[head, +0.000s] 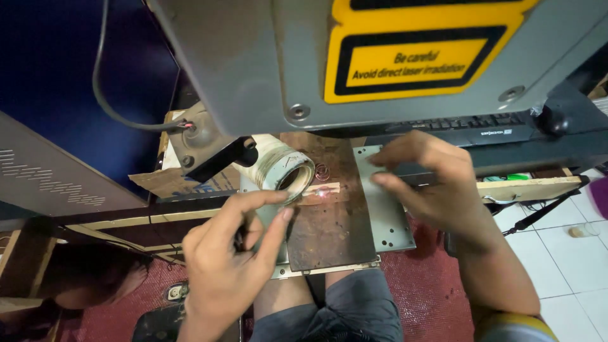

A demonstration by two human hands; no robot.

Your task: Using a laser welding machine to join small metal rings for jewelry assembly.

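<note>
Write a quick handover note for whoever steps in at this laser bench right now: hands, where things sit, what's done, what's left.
Left hand: fingers pinched, tips beside the small wooden strip; whether it grips anything cannot be told.
Right hand: fingers curled, over the grey metal plate, holding nothing visible.
Strip lies on the brown work plate under the laser head, a bright spot glowing on it.
Done: strip placed under the lens.
Left: cannot tell how far the marking has run.

White tiled floor (570, 266), dark blue wall (50, 76)
</note>
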